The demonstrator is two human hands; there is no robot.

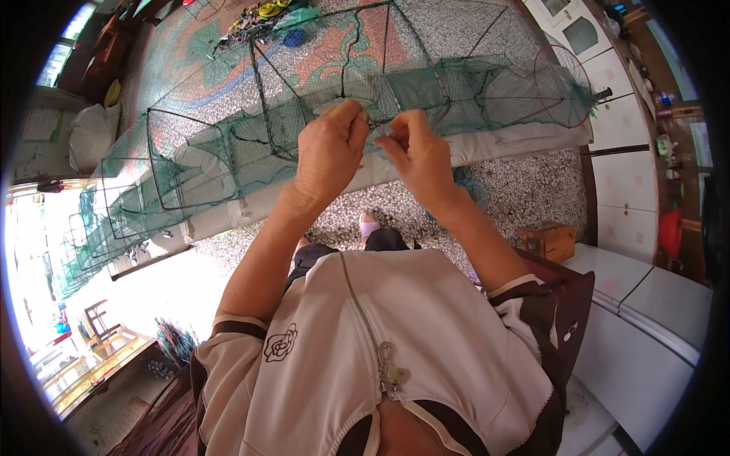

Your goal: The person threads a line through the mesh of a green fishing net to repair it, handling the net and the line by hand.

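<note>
A long green mesh fish trap point(319, 102) with dark square frames stretches across in front of me, resting along a pale padded bench-like support point(525, 140). My left hand point(328, 148) is closed, its thumb and forefinger pressed together over the netting near the trap's middle. A dark cord point(344, 76) runs upward from beside that hand. My right hand point(418, 156) is close on its right, thumb and fingertips drawn together around thin dark strands of the net. The exact piece of mesh or string between my fingertips is too small to make out.
A speckled floor with a coloured pattern point(205, 57) lies beyond the trap. Yellow and blue items point(270, 15) are heaped at the far side. White cabinets point(620, 129), a wooden box point(549, 241) and a white chest-like appliance point(639, 357) stand on the right.
</note>
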